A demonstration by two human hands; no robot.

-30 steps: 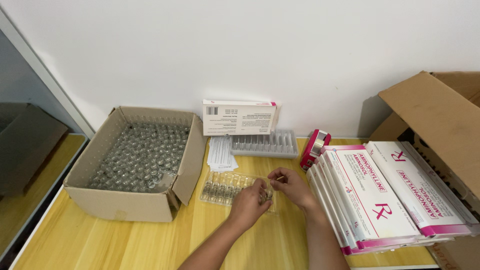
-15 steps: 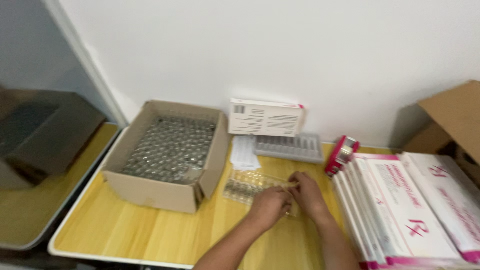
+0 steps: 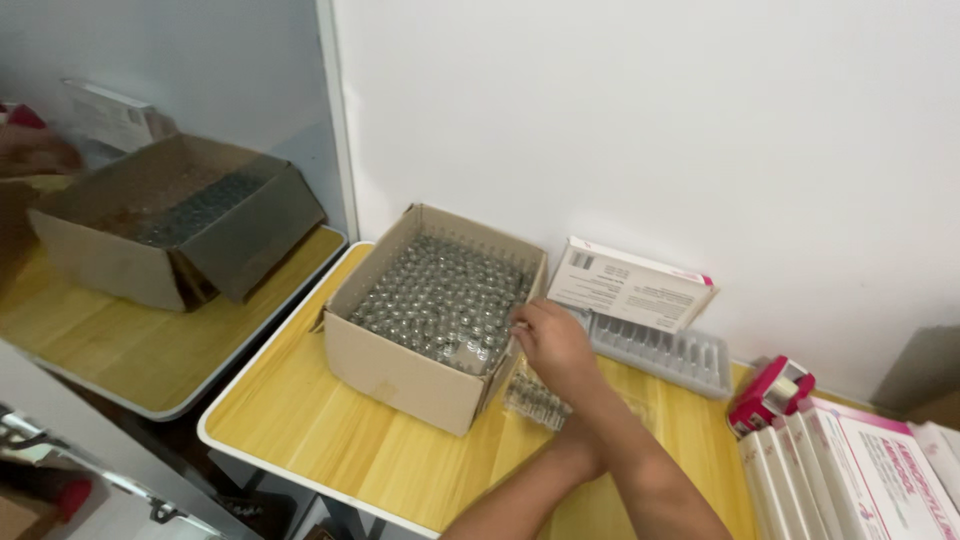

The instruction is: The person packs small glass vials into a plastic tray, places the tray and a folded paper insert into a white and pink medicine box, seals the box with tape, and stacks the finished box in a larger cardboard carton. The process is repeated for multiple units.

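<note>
We have turned toward the open brown cardboard box point(image 3: 400, 370) packed with small clear glass vials point(image 3: 440, 300), which a second ago sat well to our left while both hands worked together at the clear plastic vial tray point(image 3: 535, 400) in front of us. Now 1 hand, which we take to be the right hand point(image 3: 552, 345), has left that spot and reaches over the box's near right corner, its fingers curled down at the edge of the vial rows; we cannot tell whether they pinch a vial or only touch the tops. The left hand is hidden beneath that forearm, only its arm showing at the bottom edge, so we cannot tell whether it is open or closed. The tray lies on the yellow wooden tabletop point(image 3: 330, 440), just beside the box's right wall and partly under the wrist. Behind it a white printed carton point(image 3: 630, 288) leans at the wall above a grey ribbed plastic tray point(image 3: 670, 352); to the right stand a red-and-white small box point(image 3: 770, 392) and a stack of white-and-pink flat cartons point(image 3: 860, 480). The shift suggests, in our judgement, that work has moved from tray to box.
</note>
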